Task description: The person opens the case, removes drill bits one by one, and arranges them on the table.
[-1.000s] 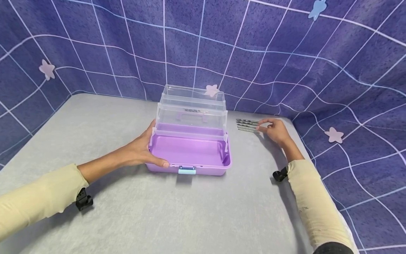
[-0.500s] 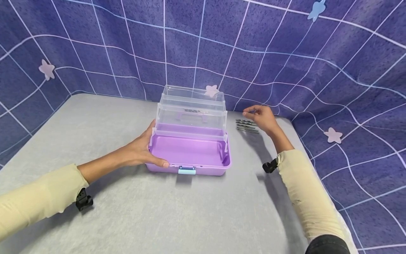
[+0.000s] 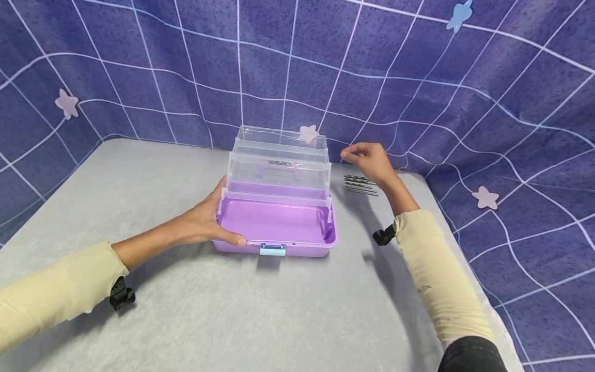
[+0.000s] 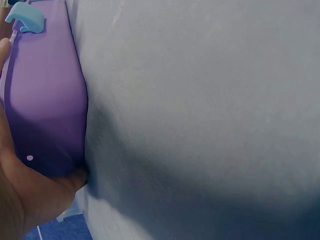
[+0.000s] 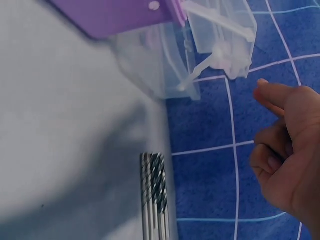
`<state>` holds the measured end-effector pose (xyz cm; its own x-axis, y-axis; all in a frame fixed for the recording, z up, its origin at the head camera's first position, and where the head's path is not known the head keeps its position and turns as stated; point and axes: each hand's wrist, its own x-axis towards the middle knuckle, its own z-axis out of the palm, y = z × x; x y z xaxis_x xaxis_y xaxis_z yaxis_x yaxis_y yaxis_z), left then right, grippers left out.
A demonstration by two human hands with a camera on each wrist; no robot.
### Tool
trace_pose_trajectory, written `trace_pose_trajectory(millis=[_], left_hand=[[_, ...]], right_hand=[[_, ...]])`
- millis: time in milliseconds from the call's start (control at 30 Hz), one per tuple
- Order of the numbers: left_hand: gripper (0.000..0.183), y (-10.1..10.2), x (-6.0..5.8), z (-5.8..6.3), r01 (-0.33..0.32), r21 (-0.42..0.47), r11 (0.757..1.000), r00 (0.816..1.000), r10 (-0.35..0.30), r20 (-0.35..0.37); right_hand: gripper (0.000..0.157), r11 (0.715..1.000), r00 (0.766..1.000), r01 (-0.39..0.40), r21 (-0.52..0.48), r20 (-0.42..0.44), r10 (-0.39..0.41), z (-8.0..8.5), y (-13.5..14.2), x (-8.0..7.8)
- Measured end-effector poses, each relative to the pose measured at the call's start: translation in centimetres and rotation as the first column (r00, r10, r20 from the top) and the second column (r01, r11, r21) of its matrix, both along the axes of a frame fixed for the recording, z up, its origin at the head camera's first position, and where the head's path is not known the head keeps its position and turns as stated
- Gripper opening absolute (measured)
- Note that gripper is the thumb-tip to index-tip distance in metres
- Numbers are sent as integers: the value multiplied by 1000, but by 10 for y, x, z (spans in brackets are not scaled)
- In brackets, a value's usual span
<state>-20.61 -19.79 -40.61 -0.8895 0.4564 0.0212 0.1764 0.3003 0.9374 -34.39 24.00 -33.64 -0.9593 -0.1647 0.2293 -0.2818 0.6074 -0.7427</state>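
A purple toolbox [image 3: 274,250] stands open on the table, its clear tiered trays [image 3: 279,195] raised at the back. My left hand [image 3: 206,219] grips its left end, thumb along the front rim; the left wrist view shows that hand [image 4: 35,195] against the purple side wall. Several drill bits [image 3: 360,186] lie side by side on the table right of the box. My right hand [image 3: 369,159] hovers beyond them, thumb and index fingertips drawn together. I cannot tell whether something thin sits between those fingertips. More drill bits [image 3: 284,164] show in an upper tray.
A light blue latch [image 3: 272,250] hangs on the box front. The grey table [image 3: 279,315] meets a blue grid-patterned cloth [image 3: 186,62] with star shapes, which rises behind it and at both sides. Each sleeved wrist carries a small black camera [image 3: 384,235].
My right hand has lifted off the drill bits and moved left and back, toward the raised trays. My left hand stays on the toolbox.
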Motion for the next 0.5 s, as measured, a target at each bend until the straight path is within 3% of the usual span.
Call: trace_pose_trajectory(millis=[500], left_hand=[[165,-2,2,1,-26,-65,998,1000,25,-9]], right_hand=[[24,995,995,-95,8,-24,95,21,-33,0]])
